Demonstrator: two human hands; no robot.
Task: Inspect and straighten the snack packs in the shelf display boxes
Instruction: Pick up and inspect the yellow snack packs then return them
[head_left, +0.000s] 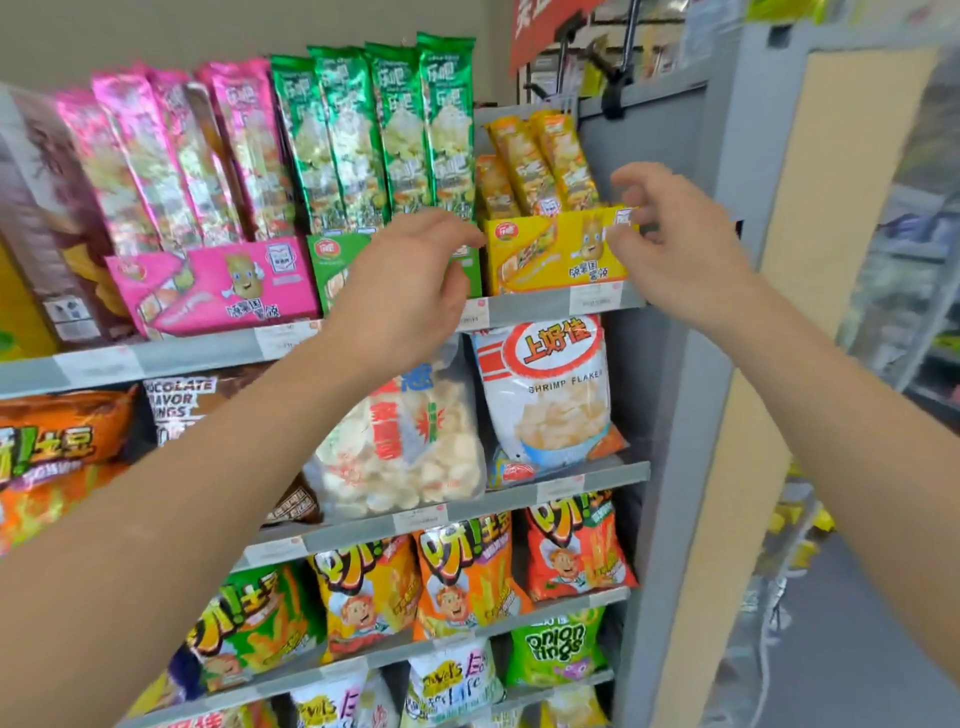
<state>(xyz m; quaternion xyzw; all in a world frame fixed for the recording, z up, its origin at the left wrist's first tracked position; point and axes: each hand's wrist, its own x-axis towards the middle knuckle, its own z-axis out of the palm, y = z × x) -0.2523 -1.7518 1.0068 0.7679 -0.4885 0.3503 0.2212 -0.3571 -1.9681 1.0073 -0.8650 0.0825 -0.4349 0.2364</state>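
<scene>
Pinched upper right corner of yellow display box (556, 260) with right hand (675, 244) | touched its upper left corner with left hand (405, 280), fingers curled, grip unclear | saw yellow snack packs (540, 161) upright inside it

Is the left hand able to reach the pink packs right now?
Probably yes. The left hand is at the green box next door, and nothing stands in front of the pink packs.
</scene>
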